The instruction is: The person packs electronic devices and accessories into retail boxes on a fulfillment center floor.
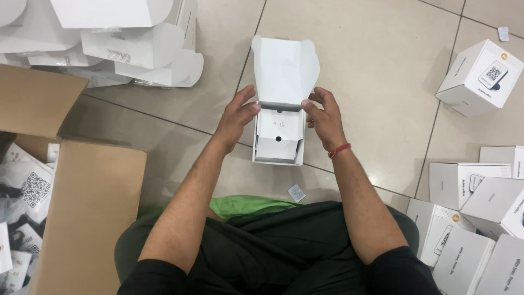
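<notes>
Two hands, left hand (236,117), right hand (325,117), gripping open white box (279,136), lid up

Inside the open white box (278,134), below its raised lid, a white insert covers whatever lies underneath. Left of that box, the brown carton (82,186) runs off the picture's edge, and the bagged items in it show only partly. Right of the box, the stacked closed white boxes (480,218) are cut by the edge; their small markings are too small to make out.
</notes>
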